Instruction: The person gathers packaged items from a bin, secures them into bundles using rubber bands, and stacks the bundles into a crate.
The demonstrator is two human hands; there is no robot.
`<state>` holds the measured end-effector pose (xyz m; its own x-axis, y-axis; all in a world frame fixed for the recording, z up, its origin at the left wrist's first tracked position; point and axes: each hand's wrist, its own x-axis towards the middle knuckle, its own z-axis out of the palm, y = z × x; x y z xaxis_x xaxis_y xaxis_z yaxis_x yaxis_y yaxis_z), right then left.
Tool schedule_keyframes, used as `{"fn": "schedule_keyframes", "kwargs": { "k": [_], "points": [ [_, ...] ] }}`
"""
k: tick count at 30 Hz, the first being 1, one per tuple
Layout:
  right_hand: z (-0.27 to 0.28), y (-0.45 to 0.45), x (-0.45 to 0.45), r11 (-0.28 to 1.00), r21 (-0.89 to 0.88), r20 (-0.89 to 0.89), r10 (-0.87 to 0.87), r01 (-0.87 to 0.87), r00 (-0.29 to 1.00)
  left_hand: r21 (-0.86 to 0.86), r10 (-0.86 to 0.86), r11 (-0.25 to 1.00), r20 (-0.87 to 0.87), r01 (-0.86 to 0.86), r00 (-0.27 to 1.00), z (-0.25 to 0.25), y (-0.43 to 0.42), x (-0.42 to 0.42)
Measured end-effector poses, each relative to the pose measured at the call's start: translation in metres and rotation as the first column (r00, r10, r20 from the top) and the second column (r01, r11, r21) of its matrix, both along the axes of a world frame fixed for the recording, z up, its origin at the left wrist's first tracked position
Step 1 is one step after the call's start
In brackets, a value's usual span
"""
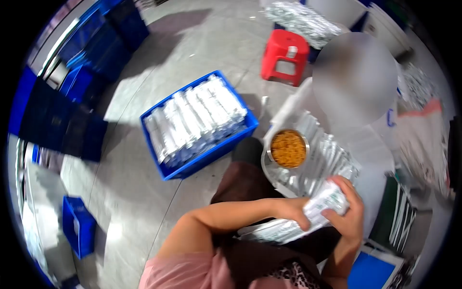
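Note:
Across my lap lies a long bundle in shiny silvery wrapping [276, 231], its far end raised between both hands. My left hand [292, 212] is closed around its middle, thumb on top and the other fingers mostly hidden beneath. At the far end my right hand [350, 212] grips it, with the thumb on the near face and fingers over the top. Just beyond my hands a white tub [267, 166] holds similar silvery strips [332, 154]. A round metal bowl of small orange-yellow pieces [288, 149] rests on these strips.
A blue crate [197, 169] packed with silvery bundles [192, 115] stands on the floor to the left. Beyond are a red stool [285, 55] and a silvery pile [303, 21]. A small blue bin [78, 226] stands far left. Across the tub is another person, blurred.

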<state>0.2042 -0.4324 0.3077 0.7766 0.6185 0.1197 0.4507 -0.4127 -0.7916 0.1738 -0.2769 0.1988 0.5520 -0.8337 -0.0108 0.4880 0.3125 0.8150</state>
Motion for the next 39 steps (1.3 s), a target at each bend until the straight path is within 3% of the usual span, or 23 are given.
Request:
{"fn": "schedule_keyframes", "kwargs": {
  "k": [2, 6, 8, 10, 13, 14, 15, 16, 18, 19, 20, 22, 23, 24, 26, 28, 29, 30, 31, 32, 34, 36, 39],
  "points": [
    [0.017, 0.003, -0.001, 0.988, -0.152, -0.014, -0.011, 0.009, 1.000, -0.066, -0.006, 0.998, 0.093, 0.013, 0.996, -0.012, -0.014, 0.000],
    [0.027, 0.009, 0.004, 0.995, -0.052, -0.073, 0.085, -0.089, 0.994, -0.088, -0.033, 0.995, 0.118, 0.044, 0.992, -0.012, -0.019, -0.001],
    [0.031, 0.014, 0.008, 0.961, -0.238, -0.097, 0.124, -0.144, 0.988, -0.043, -0.006, 0.999, 0.121, 0.011, 0.993, -0.004, -0.012, -0.003],
    [0.032, 0.026, 0.014, 0.950, -0.259, -0.183, 0.128, -0.174, 0.975, -0.033, -0.051, 0.998, 0.079, 0.053, 0.996, -0.008, -0.013, -0.005],
    [0.030, 0.038, 0.033, 0.702, -0.429, -0.446, 0.383, -0.568, 0.809, 0.025, -0.059, 0.998, 0.181, 0.056, 0.982, -0.008, -0.012, -0.007],
    [0.024, 0.040, 0.033, 0.691, -0.440, -0.449, 0.384, -0.574, 0.807, 0.011, -0.048, 0.999, 0.183, 0.047, 0.982, -0.011, -0.008, -0.004],
    [0.010, 0.042, 0.030, 0.977, -0.158, -0.250, 0.104, -0.146, 0.963, -0.073, 0.000, 0.997, 0.134, 0.009, 0.991, -0.014, -0.001, -0.001],
    [-0.005, 0.044, 0.028, 0.928, 0.221, -0.172, -0.267, 0.301, 0.948, -0.156, 0.040, 0.987, 0.077, -0.028, 0.996, -0.016, 0.006, -0.001],
    [-0.029, 0.056, 0.037, 0.777, 0.437, -0.286, -0.359, 0.454, 0.889, -0.180, 0.116, 0.978, 0.047, -0.106, 0.992, -0.016, 0.027, -0.002],
    [-0.036, 0.074, 0.023, 0.745, 0.530, -0.553, -0.058, 0.405, 0.831, -0.117, 0.271, 0.957, 0.042, -0.265, 0.962, -0.019, 0.034, -0.005],
    [-0.051, 0.083, 0.015, 0.655, 0.649, -0.651, 0.215, 0.387, 0.728, -0.048, 0.416, 0.909, 0.047, -0.414, 0.908, -0.022, 0.043, -0.010],
    [-0.094, 0.088, 0.000, 0.437, 0.766, -0.635, 0.626, 0.471, 0.452, 0.107, 0.393, 0.915, -0.016, -0.389, 0.919, -0.013, 0.082, -0.040],
    [-0.124, 0.082, -0.015, 0.483, 0.747, -0.658, 0.640, 0.458, 0.398, 0.138, 0.471, 0.870, 0.058, -0.474, 0.880, -0.029, 0.084, -0.065],
    [-0.151, 0.074, -0.028, 0.523, 0.729, -0.676, 0.651, 0.442, 0.344, 0.289, 0.431, 0.869, -0.046, -0.401, 0.901, -0.043, 0.087, -0.084],
    [-0.138, 0.106, -0.037, 0.731, 0.557, -0.819, 0.405, 0.394, 0.406, 0.151, 0.622, 0.781, -0.115, -0.606, 0.774, -0.051, 0.088, -0.093],
    [-0.111, 0.138, -0.009, 0.859, 0.372, -0.894, 0.229, 0.352, 0.385, 0.141, 0.627, 0.777, -0.268, -0.614, 0.732, -0.043, 0.104, -0.077],
    [-0.111, 0.145, 0.002, 0.871, 0.369, -0.840, 0.165, 0.323, 0.517, 0.265, 0.740, 0.635, 0.060, -0.726, 0.669, -0.037, 0.120, -0.063],
    [-0.109, 0.150, 0.013, 0.886, 0.355, -0.766, 0.093, 0.299, 0.636, 0.290, 0.820, 0.475, 0.195, -0.831, 0.538, -0.035, 0.137, -0.051],
    [-0.097, 0.155, 0.023, 0.886, 0.372, -0.732, 0.098, 0.276, 0.674, 0.397, 0.823, 0.348, 0.305, -0.849, 0.480, -0.035, 0.159, -0.039],
    [-0.083, 0.158, 0.030, 0.887, 0.391, -0.694, 0.108, 0.246, 0.711, 0.559, 0.817, 0.299, 0.269, -0.774, 0.510, -0.037, 0.183, -0.028],
    [-0.078, 0.134, 0.036, 0.906, 0.342, -0.687, 0.059, 0.250, 0.725, 0.578, 0.572, -0.125, 0.706, -0.806, 0.417, -0.071, 0.231, -0.008],
    [-0.077, 0.114, 0.036, 0.974, 0.161, -0.642, -0.021, 0.161, 0.767, 0.688, 0.452, -0.283, 0.710, -0.668, 0.540, -0.092, 0.267, 0.011],
    [-0.080, 0.098, 0.031, 0.977, 0.013, -0.543, -0.172, 0.213, 0.822, 0.640, 0.277, -0.409, 0.766, -0.650, 0.580, -0.160, 0.286, 0.031]
  ]
}}
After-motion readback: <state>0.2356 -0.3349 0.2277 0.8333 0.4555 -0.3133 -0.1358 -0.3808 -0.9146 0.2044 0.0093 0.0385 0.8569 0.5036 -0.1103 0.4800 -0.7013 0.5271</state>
